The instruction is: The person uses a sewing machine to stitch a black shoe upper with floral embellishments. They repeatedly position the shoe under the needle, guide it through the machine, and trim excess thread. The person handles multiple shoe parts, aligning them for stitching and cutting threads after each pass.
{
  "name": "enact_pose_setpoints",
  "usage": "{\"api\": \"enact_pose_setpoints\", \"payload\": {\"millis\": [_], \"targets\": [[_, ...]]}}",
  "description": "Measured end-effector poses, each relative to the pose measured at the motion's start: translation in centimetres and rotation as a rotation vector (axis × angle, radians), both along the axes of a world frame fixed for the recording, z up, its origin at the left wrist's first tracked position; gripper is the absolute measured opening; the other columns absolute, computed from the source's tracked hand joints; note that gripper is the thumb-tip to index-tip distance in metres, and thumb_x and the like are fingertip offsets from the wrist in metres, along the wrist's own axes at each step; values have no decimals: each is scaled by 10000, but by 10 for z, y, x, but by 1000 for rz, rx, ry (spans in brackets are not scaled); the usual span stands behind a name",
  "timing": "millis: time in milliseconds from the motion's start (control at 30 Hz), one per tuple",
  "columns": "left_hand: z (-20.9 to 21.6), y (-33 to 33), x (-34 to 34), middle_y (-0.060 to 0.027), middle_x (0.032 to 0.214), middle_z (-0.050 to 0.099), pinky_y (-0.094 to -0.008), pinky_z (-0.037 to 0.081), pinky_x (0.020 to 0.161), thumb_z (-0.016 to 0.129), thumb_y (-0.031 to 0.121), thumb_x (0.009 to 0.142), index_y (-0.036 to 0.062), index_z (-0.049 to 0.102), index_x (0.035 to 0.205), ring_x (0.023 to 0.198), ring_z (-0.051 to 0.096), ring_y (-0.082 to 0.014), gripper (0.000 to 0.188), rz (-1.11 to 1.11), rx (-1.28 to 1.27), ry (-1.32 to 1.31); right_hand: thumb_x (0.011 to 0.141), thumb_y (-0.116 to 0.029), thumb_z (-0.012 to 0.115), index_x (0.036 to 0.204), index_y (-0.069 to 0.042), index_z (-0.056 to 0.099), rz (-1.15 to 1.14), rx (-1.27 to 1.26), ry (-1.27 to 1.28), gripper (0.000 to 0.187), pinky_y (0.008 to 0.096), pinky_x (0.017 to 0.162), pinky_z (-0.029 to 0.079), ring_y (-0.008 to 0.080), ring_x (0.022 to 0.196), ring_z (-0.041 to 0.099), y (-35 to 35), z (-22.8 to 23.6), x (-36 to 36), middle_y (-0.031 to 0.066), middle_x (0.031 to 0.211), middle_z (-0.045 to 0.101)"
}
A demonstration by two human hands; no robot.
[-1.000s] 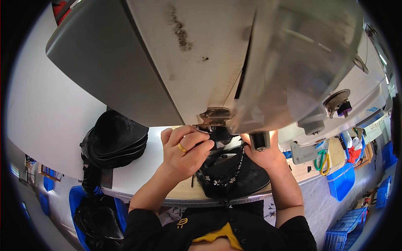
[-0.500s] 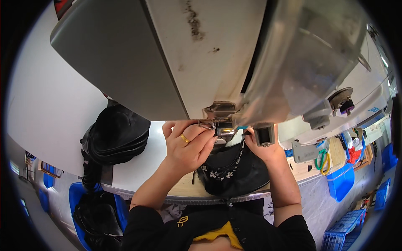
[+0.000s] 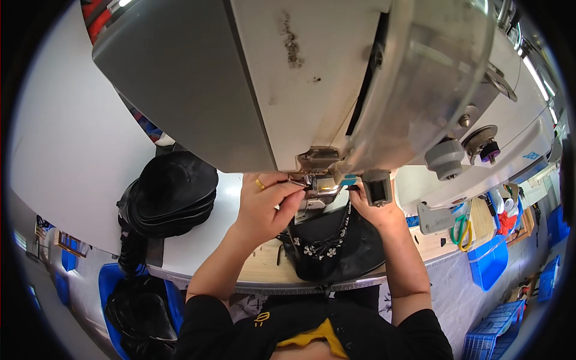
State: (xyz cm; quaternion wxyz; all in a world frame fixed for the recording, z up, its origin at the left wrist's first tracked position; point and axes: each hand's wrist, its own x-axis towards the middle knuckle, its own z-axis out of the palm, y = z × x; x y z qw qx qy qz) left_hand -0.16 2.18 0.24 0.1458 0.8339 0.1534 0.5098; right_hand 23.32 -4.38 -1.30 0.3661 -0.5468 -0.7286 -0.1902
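Note:
My left hand (image 3: pixel 267 204), with a gold ring, is at the needle area of a sewing machine (image 3: pixel 318 108). Its fingertips are pinched by a small shiny metal part (image 3: pixel 298 182); what they hold cannot be made out. On the other side of the presser area, my right hand (image 3: pixel 378 207) grips the upper edge of a black leather-like bag piece (image 3: pixel 360 246), partly hidden by the machine head. The piece lies on the table below the needle, with a trim of silvery beads and flowers (image 3: pixel 327 252) curving across it.
Stacked black pieces (image 3: pixel 171 192) lie on the table at left, above a blue bin (image 3: pixel 108 294) of more black pieces. Green- and yellow-handled scissors (image 3: pixel 463 233) lie at right, near a blue tray (image 3: pixel 489 261). A blue crate (image 3: pixel 495 327) stands lower right.
The left hand's fingers have shifted slightly up and left, and its thumb shows more plainly apart from the hand. The right hand and black piece have barely moved. The view has tilted slightly.

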Motion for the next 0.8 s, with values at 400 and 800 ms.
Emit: {"api": "enact_pose_setpoints", "payload": {"millis": [400, 800], "targets": [[10, 34, 6, -72, 972, 655, -288, 542, 807, 701, 31, 835, -13, 629, 1073, 858, 649, -166, 252, -405, -1384, -336, 656, -65, 661, 750, -45, 634, 59, -34, 154, 100, 443, 664, 504, 335, 721, 623, 16, 9, 1, 110, 750, 636], [-20, -15, 9, -6, 836, 621, -192, 466, 668, 625, 23, 908, 35, 553, 946, 726, 557, -38, 83, -93, -1144, -608, 608, 79, 647, 1192, -70, 634, 286, 47, 344, 602, 337, 588, 512, 221, 653, 626, -24, 9, -57, 48, 780, 631]]}}
